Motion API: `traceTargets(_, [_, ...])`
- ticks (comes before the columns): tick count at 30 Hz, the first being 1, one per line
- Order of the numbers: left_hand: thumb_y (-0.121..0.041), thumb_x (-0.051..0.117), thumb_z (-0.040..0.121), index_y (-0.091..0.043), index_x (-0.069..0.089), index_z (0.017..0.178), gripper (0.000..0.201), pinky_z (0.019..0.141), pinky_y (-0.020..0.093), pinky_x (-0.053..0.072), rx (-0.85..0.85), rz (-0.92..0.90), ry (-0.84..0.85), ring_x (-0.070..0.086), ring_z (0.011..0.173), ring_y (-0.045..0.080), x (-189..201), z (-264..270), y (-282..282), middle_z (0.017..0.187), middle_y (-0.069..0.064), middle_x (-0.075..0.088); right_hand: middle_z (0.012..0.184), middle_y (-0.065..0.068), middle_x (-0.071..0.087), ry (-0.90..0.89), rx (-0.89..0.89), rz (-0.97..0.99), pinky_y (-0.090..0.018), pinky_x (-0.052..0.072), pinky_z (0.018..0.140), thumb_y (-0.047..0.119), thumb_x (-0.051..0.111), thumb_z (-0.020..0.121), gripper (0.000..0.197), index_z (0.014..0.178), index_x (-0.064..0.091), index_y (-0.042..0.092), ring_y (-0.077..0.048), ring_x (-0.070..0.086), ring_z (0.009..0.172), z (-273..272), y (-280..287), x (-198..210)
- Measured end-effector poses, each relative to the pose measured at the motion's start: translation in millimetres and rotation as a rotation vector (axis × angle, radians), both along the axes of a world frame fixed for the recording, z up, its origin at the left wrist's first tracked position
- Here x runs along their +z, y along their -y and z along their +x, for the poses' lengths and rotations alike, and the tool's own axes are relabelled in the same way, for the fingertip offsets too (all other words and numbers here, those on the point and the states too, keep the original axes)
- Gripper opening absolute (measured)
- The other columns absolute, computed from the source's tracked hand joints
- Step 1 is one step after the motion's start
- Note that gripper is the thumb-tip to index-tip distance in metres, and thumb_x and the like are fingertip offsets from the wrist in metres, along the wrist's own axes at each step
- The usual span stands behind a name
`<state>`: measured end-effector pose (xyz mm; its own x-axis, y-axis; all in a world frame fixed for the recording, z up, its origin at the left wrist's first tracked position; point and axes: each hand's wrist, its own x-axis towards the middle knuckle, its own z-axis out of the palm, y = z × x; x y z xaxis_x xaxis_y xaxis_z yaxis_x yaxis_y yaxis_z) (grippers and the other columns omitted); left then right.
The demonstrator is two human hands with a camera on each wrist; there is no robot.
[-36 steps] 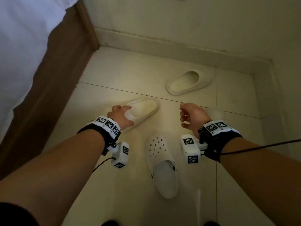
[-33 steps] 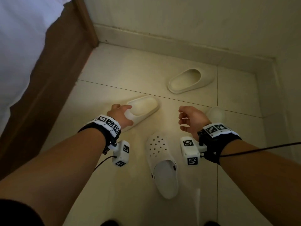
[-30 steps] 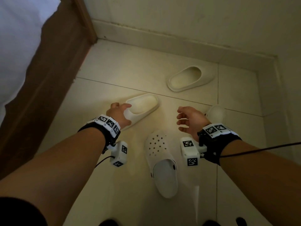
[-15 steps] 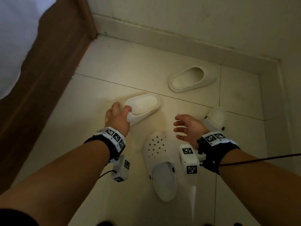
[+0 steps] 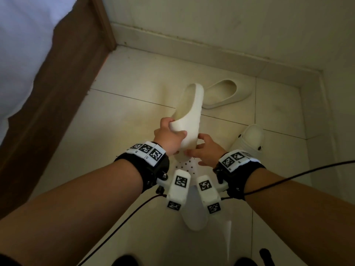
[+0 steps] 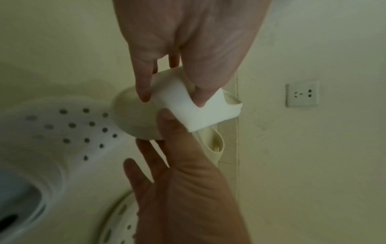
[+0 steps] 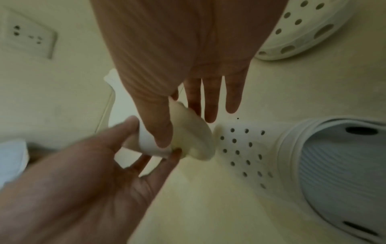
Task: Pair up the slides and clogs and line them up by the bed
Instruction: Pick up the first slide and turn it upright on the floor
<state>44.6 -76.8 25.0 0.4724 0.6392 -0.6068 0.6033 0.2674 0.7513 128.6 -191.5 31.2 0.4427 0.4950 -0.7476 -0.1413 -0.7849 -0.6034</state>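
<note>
My left hand [image 5: 172, 131] grips the toe band of a cream slide [image 5: 190, 116] and holds it off the floor, heel pointing away. My right hand [image 5: 197, 145] touches the slide's toe, thumb on top, fingers nearly straight. In the left wrist view the finger and thumb pinch the band of the slide [image 6: 188, 112]. The other slide [image 5: 221, 95] lies on the tiles near the wall. One white clog [image 5: 194, 214] lies under my wrists, half hidden. The second clog [image 5: 249, 141] lies to the right.
The brown wooden bed frame [image 5: 48, 104] with white bedding [image 5: 23, 45] runs along the left. A skirting board [image 5: 192, 45] and wall close the far side and the right corner. A wall socket [image 6: 301, 95] sits low on the wall. Bare tiles [image 5: 124, 89] lie beside the bed.
My left hand has lifted the slide off the floor and turned it heel away. My right hand has moved left and come up against its toe.
</note>
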Motion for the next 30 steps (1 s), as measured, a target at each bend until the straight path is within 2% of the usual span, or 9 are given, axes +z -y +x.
traceTargets(3, [-0.022,0.064,0.084,-0.036,0.033,0.133,0.060,0.075,0.051,0.059,0.063,-0.149,0.043,0.055,0.110,0.037,5.7,2.1,3.1,0.125,0.007,0.046,0.108,-0.005,0.062,0.149,0.020,0.016,-0.032,0.051,0.073,0.025,0.073,0.075,0.079,0.141,0.030,0.022,-0.022,0.061,0.092,-5.9,2.6,2.3])
traceTargets(5, [-0.020,0.064,0.085,-0.034,0.032,0.135,0.061,0.078,0.051,0.058,0.021,-0.159,0.058,0.052,0.113,0.037,6.7,1.0,2.7,0.125,0.006,0.044,0.103,-0.005,0.060,0.190,0.007,0.024,-0.033,0.051,0.073,0.021,0.070,0.078,0.072,0.140,0.033,0.021,-0.022,0.059,0.089,-4.8,4.9,2.2])
traceTargets(9, [-0.029,0.064,0.084,-0.027,0.041,0.135,0.056,0.091,0.046,0.054,-0.212,0.035,-0.009,0.051,0.115,0.032,7.2,-6.4,-4.8,0.135,0.006,0.038,0.109,-0.007,0.061,0.155,0.001,-0.029,-0.039,0.055,0.080,0.015,0.060,0.082,0.062,0.138,0.036,0.025,-0.027,0.062,0.096,7.1,10.1,3.7])
traceTargets(12, [-0.037,0.065,0.083,-0.026,0.048,0.130,0.051,0.106,0.039,0.040,-0.380,0.251,-0.067,0.043,0.124,0.027,11.3,-11.7,-11.4,0.142,0.004,0.031,0.110,-0.008,0.062,0.081,-0.037,-0.029,-0.039,0.054,0.080,0.011,0.055,0.082,0.056,0.135,0.044,0.027,-0.027,0.061,0.093,15.5,14.1,2.6])
traceTargets(14, [-0.038,0.068,0.081,-0.023,0.053,0.124,0.047,0.102,0.032,0.037,-0.470,0.333,-0.043,0.042,0.125,0.023,14.0,-15.8,-16.2,0.139,0.003,0.038,0.104,-0.006,0.061,0.049,-0.033,-0.024,-0.037,0.051,0.075,0.011,0.054,0.079,0.056,0.133,0.048,0.027,-0.024,0.058,0.085,18.0,15.5,0.4])
traceTargets(17, [-0.037,0.069,0.081,-0.021,0.057,0.111,0.036,0.085,0.030,0.045,-0.531,0.303,0.014,0.057,0.109,0.021,15.7,-21.3,-20.6,0.118,0.001,0.059,0.091,-0.004,0.060,-0.010,-0.006,-0.023,-0.034,0.045,0.067,0.011,0.052,0.077,0.057,0.131,0.051,0.029,-0.020,0.055,0.075,16.7,16.4,-3.9])
traceTargets(22, [-0.036,0.072,0.078,-0.025,0.054,0.101,0.031,0.085,0.037,0.051,-0.526,0.275,0.057,0.062,0.098,0.020,15.8,-25.5,-21.1,0.104,-0.001,0.067,0.090,-0.004,0.060,-0.080,-0.019,0.006,-0.033,0.044,0.068,0.008,0.053,0.078,0.057,0.130,0.053,0.032,-0.020,0.053,0.075,15.3,16.8,-8.6])
traceTargets(26, [-0.038,0.071,0.079,-0.024,0.051,0.107,0.037,0.078,0.028,0.043,-0.492,0.334,0.036,0.057,0.095,0.016,16.5,-32.2,-22.9,0.108,-0.004,0.061,0.093,-0.001,0.064,-0.157,-0.089,0.056,-0.030,0.048,0.072,0.008,0.056,0.085,0.052,0.132,0.051,0.028,-0.018,0.059,0.082,15.4,16.5,-12.8])
traceTargets(30, [-0.040,0.070,0.080,-0.018,0.049,0.120,0.050,0.083,0.031,0.044,-0.458,0.377,-0.032,0.057,0.102,0.020,8.3,-41.3,-22.4,0.114,0.000,0.060,0.112,-0.002,0.067,-0.164,-0.120,0.063,-0.032,0.051,0.075,0.012,0.058,0.086,0.049,0.132,0.049,0.028,-0.018,0.065,0.097,15.9,28.7,-9.3])
